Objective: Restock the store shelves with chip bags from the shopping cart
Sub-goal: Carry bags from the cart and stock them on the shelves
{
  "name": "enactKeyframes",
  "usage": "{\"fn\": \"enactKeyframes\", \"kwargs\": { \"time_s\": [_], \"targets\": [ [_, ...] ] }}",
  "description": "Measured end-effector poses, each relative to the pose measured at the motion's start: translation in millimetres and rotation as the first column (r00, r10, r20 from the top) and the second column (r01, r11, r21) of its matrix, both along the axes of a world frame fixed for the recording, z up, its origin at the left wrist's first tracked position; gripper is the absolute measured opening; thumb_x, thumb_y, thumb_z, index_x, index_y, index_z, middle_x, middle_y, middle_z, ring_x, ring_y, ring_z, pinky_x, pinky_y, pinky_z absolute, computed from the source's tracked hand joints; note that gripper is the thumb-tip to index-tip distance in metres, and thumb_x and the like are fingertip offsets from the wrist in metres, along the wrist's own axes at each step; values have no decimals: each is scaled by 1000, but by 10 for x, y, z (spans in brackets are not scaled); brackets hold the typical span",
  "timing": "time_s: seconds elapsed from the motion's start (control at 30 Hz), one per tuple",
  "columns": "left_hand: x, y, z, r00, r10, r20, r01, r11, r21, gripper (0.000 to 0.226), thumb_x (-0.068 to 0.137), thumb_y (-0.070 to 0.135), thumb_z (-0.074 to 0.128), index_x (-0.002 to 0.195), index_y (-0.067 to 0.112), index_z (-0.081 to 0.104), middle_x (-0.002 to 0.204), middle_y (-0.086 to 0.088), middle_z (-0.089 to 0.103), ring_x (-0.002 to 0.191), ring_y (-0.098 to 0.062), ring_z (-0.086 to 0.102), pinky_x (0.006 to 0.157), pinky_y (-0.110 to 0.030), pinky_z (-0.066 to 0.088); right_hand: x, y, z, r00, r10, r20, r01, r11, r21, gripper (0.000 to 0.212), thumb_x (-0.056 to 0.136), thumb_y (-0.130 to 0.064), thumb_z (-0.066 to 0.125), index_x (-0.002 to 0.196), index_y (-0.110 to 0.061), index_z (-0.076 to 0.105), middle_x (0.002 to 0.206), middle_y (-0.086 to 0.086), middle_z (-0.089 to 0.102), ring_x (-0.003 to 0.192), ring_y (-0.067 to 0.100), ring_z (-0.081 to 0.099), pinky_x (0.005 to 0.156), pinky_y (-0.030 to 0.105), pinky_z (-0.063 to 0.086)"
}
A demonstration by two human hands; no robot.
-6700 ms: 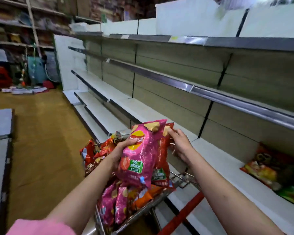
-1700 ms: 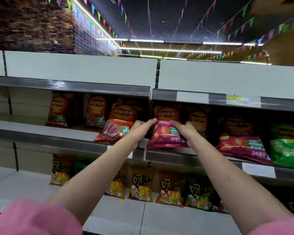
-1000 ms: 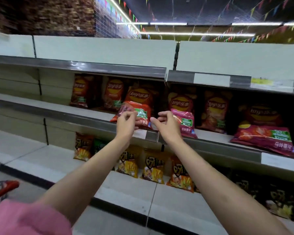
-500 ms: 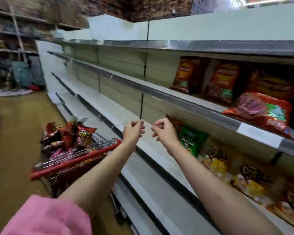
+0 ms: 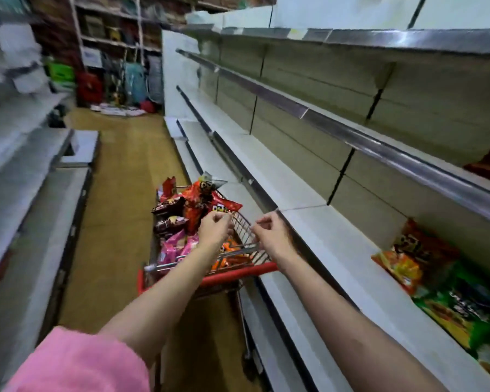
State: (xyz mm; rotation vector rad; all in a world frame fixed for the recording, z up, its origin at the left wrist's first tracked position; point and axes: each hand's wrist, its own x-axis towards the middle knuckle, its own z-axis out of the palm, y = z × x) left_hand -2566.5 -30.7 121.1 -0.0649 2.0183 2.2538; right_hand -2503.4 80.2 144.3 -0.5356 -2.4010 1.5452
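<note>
Head view, left to right: pink sleeve (image 5: pixel 77 363) low at left, then left hand (image 5: pixel 214 229) over the shopping cart (image 5: pixel 238 274), fingers loosely curled, holding nothing. Chip bags (image 5: pixel 198 205) heaped in the basket just beyond and below that hand. Right hand (image 5: pixel 270 233) beside the cart's right rim, also loosely curled and holding nothing; farther right, more bags (image 5: pixel 408 261) lying on the store shelf (image 5: pixel 337 247).

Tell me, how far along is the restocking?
Partly done: a few chip bags already lie on the lower shelf at right. Both hands, left hand and right hand, hover empty over the shopping cart. Plenty left: the cart is still piled with bags, and the long shelves beyond are bare.
</note>
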Motion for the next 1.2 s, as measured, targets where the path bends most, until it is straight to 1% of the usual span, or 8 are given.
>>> {"fn": "enactKeyframes", "kwargs": {
  "time_s": [0.23,0.33,0.4,0.5,0.87,1.0,1.1,1.2],
  "targets": [
    [-599,-368,-514,993,75,96,-67,995,-78,12,94,10,53,82,9,55,71,-5,59,59,-13,51,45,-19,40,-686,-108,-444,992,47,118,-46,999,-5,18,85,-16,63,81,-26,49,80,-2,64,75,22,67,77,43,55],
    [-830,-454,-681,986,108,127,-94,989,-115,17,94,6,52,78,10,54,65,-5,54,52,-10,49,42,-16,37,-958,-95,-662,985,60,160,-55,998,-40,18,87,-14,62,83,-25,49,80,-1,64,67,16,64,74,38,53],
    [-977,-493,-793,981,131,145,-114,986,-121,18,94,3,51,76,9,53,60,-3,51,40,-3,48,37,-14,34,-1140,-81,-769,981,85,173,-72,994,-80,13,89,-9,60,87,-18,50,81,1,62,61,11,59,63,32,53],
    [-1196,-530,-980,969,158,192,-133,981,-138,16,92,7,54,77,10,55,62,-2,52,38,-2,46,44,-21,33,-1431,-35,-927,973,124,193,-100,987,-127,11,89,-6,58,92,-12,50,82,6,59,57,12,55,44,17,43],
    [-1944,-297,-1599,917,301,263,-233,937,-260,18,92,6,54,76,12,55,72,-4,57,65,-16,52,60,-26,43,-2606,194,-1681,920,242,307,-180,959,-217,13,88,-8,61,86,-15,50,92,12,61,64,19,58,55,28,43],
    [-2125,-160,-1907,903,316,292,-213,917,-337,23,94,7,52,72,14,55,73,-2,57,70,-16,53,64,-25,43,-2936,152,-2032,892,269,364,-198,955,-220,16,86,-12,62,82,-20,49,73,4,62,73,25,62,68,39,49],
    [-2293,-81,-2051,885,358,298,-232,894,-384,26,94,7,51,69,17,54,70,-2,58,69,-17,53,59,-25,39,-3110,105,-2199,867,302,395,-224,946,-232,9,89,-14,60,92,-15,52,70,0,60,58,11,55,57,32,47],
    [-2438,-44,-2207,868,371,331,-214,880,-424,23,93,8,51,72,16,56,71,-2,58,72,-17,53,56,-23,38,-3269,34,-2375,851,335,405,-255,937,-240,7,89,-15,59,90,-17,52,85,1,63,56,7,55,52,22,43]
  ]
}}
